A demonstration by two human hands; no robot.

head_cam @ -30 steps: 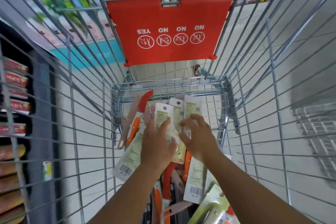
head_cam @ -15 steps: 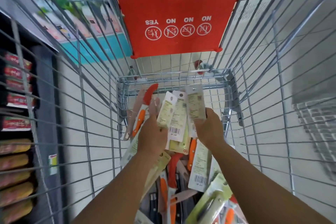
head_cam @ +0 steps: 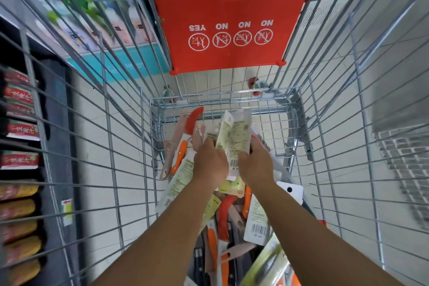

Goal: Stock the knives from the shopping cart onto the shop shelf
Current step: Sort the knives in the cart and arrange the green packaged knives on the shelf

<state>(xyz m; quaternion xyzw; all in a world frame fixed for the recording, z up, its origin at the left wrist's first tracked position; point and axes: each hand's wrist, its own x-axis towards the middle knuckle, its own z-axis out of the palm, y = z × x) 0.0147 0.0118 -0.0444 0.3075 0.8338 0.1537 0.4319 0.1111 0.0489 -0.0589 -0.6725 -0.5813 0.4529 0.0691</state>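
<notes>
Pale-green carded knife packs (head_cam: 234, 139), fanned toward twelve o'clock, gripped by left hand (head_cam: 210, 165) and right hand (head_cam: 255, 165) over the cart (head_cam: 222, 100).

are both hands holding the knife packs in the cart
Yes, the left hand and the right hand both grip the bunch of knife packs between them, inside the cart.

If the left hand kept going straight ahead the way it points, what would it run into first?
Probably the orange-handled knife with a red blade lying just beyond the left hand, then the cart's front wire wall. Depth is unclear; the hand already grips the carded knife packs.
</notes>
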